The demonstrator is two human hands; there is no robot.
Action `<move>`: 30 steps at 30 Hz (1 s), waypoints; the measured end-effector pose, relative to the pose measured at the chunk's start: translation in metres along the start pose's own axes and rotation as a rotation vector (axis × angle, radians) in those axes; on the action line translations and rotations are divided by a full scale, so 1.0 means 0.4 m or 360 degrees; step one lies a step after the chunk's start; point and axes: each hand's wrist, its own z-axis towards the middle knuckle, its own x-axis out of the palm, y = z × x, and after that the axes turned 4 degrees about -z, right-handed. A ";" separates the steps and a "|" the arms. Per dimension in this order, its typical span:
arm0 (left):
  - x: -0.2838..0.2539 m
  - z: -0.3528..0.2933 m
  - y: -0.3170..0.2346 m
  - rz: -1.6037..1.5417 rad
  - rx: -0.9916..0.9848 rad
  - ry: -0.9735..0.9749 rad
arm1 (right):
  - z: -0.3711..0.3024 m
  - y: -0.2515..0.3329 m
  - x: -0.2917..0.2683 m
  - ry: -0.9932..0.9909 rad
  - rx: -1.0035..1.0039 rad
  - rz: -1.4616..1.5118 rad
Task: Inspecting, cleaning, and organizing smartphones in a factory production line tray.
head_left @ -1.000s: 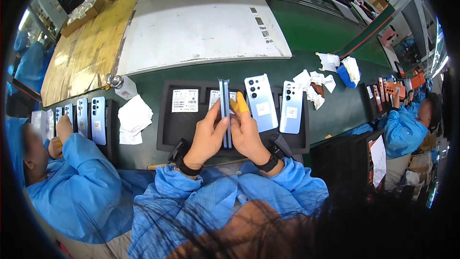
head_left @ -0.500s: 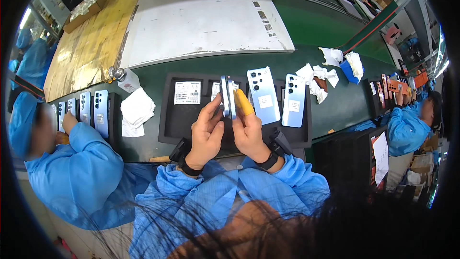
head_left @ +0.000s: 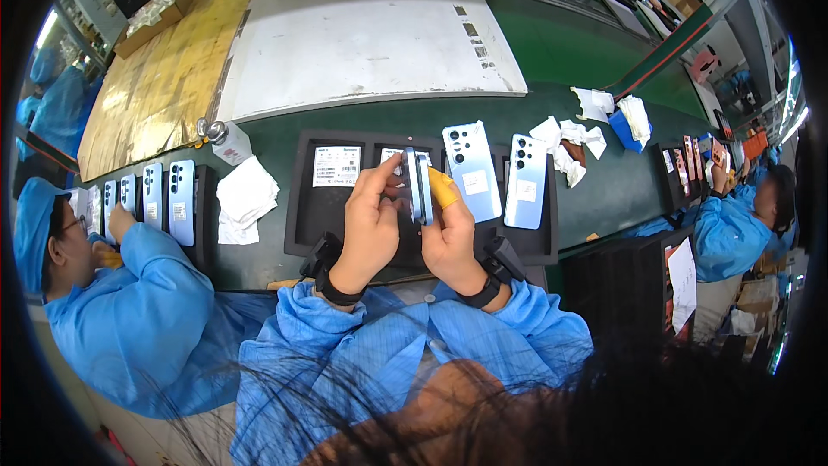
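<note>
Two blue smartphones [head_left: 417, 188] stand on edge, close together, above the black tray [head_left: 297, 237]. My left hand [head_left: 373, 229] has its fingertips against the left-hand side of the pair. From the right, my right hand [head_left: 450, 237] grips the pair, with a yellow finger cot [head_left: 442, 189] on one finger. Seen edge-on, the phones hide their screens and part of my fingers. In the tray's right part lie a light blue smartphone [head_left: 486, 194] and another light blue smartphone [head_left: 525, 173], camera sides up, each with a white label. White labels lie in the tray's left and middle compartments.
Left of the tray are crumpled white cloths [head_left: 246, 198] and a metal-topped bottle [head_left: 228, 142]. Right of it lie white wipes [head_left: 569, 142] and a blue box [head_left: 630, 129]. A co-worker [head_left: 129, 302] sits at left beside several phones; another co-worker [head_left: 742, 224] sits at right.
The pair of phones has come slightly lower and nearer. My left hand's fingers have shifted along the phones, and its thumb has bent in. The right co-worker's orange phone has turned.
</note>
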 end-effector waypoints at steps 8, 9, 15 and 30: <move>-0.001 0.001 0.016 0.0196 0.0367 0.0133 | 0.003 -0.021 -0.007 -0.0002 0.0048 0.0297; -0.003 -0.009 0.031 0.0071 0.0351 0.0131 | -0.010 -0.031 -0.007 0.0012 0.0093 0.0456; -0.008 -0.094 0.112 -0.0087 0.0117 0.0009 | -0.092 -0.077 -0.004 0.0114 0.0128 0.0324; -0.013 -0.089 0.114 -0.0156 -0.0082 0.0067 | -0.042 -0.110 -0.037 0.0269 0.0606 0.0148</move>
